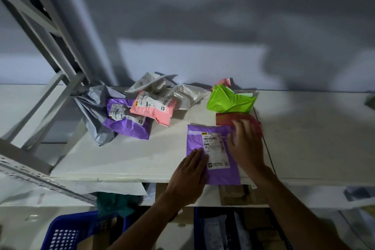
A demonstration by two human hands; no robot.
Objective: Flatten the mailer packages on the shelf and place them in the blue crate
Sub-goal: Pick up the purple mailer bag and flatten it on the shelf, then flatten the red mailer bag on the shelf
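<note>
A white shelf (121,148) is seen from above, its smooth surface dimly lit. At 10 o'clock, a grey metal rack frame (40,32) is tilted across the shelf's left end. Behind it all, a grey wall (203,16) is crossed by broad, soft shadows. At 7 o'clock, below the shelf's front edge, part of a blue crate (67,233) with a perforated wall is seen.

Toward the back of the shelf, at 11 o'clock from the hands, crumpled mailers are heaped together. A grey mailer (91,107) is touched by a crumpled purple mailer (129,126), which is overlapped by a pink mailer (156,109). White mailers (188,95) are bunched behind.

At the front edge, near 5 o'clock in the view, a flat purple mailer (194,140) is laid label up. The left hand (188,176) is pressed flat on its near left corner, fingers straight. At 1 o'clock from it, a green mailer (229,101) is bunched, with a red mailer (225,121) just in front. The right hand (245,146), blurred, is spread wide over the flat mailer's right edge.
</note>
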